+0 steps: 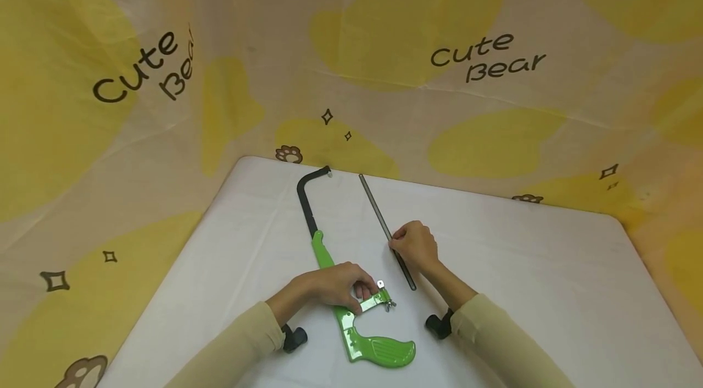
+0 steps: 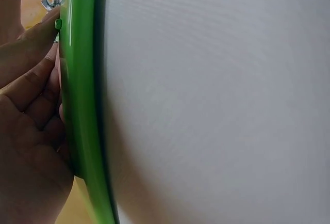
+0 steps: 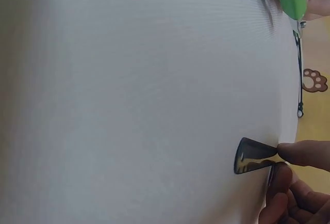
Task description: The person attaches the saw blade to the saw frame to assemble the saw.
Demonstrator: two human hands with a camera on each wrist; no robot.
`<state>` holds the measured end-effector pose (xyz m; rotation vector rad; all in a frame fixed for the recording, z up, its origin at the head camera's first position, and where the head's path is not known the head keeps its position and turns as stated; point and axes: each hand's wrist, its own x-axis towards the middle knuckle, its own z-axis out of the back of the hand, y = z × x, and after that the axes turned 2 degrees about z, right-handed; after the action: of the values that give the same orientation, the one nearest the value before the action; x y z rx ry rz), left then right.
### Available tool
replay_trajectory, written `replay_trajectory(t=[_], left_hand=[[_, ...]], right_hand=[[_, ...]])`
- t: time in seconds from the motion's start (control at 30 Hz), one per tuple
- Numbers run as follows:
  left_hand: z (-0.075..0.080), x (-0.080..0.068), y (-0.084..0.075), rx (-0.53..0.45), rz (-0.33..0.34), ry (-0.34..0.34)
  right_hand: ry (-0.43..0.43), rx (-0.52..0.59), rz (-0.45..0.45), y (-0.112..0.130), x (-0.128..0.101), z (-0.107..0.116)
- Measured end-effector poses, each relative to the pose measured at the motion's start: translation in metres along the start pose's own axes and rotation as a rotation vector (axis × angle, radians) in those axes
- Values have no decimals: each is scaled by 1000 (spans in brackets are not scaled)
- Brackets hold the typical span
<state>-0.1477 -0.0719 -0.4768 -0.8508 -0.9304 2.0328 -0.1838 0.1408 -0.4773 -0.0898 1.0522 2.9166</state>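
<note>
A hacksaw frame with a green handle and a black bow lies on the white table, with no blade in it. My left hand grips the green frame near its wing nut. To the right lies a thin dark saw blade. My right hand pinches that blade around its middle, fingertips on its edge.
The table is covered in white cloth, its rounded far edge against a yellow backdrop printed "Cute Bear". Black wrist-camera mounts sit under both sleeves. Bare cloth lies to the left and right of the saw.
</note>
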Motion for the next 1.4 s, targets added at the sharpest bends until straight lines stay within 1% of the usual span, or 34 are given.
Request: replay_trajectory(t=[0.23, 0.53, 0.7, 0.9, 1.03, 1.2, 1.4], left_hand=[[0, 0, -1, -5, 21, 0], [1, 0, -1, 19, 16, 4], [1, 0, -2, 6, 24, 7], [0, 1, -1, -15, 34, 6], [1, 1, -2, -20, 36, 9], [0, 0, -2, -18, 30, 11], [0, -1, -3, 13, 40, -3]], right_hand=[[-5, -48, -18, 6, 0, 2], [23, -27, -53, 5, 1, 2], [33, -21, -73, 3, 3, 1], [45, -11, -76, 6, 2, 3], [52, -5, -75, 7, 3, 2], [74, 7, -49, 6, 4, 0], [77, 45, -11, 4, 6, -2]])
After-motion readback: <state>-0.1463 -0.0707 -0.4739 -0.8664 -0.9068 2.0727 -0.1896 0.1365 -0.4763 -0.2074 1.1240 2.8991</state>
